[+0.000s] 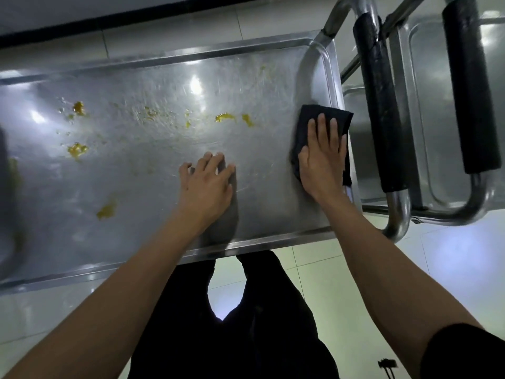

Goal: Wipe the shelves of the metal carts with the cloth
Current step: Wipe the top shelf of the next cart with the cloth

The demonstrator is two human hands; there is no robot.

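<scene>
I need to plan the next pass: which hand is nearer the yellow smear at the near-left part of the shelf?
Left. The left hand rests bare on the shelf, right of the yellow smear. The right hand presses the cloth at the far right end.

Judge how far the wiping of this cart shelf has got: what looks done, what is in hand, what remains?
Done: little that shows. In hand: the right hand presses the black cloth flat at the shelf's right end; the left hand rests bare. Left: the yellow smears leftward.

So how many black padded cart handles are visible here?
2: one handle just right of the cloth on the dirty shelf, another handle farther right. Others may be out of frame.
</scene>
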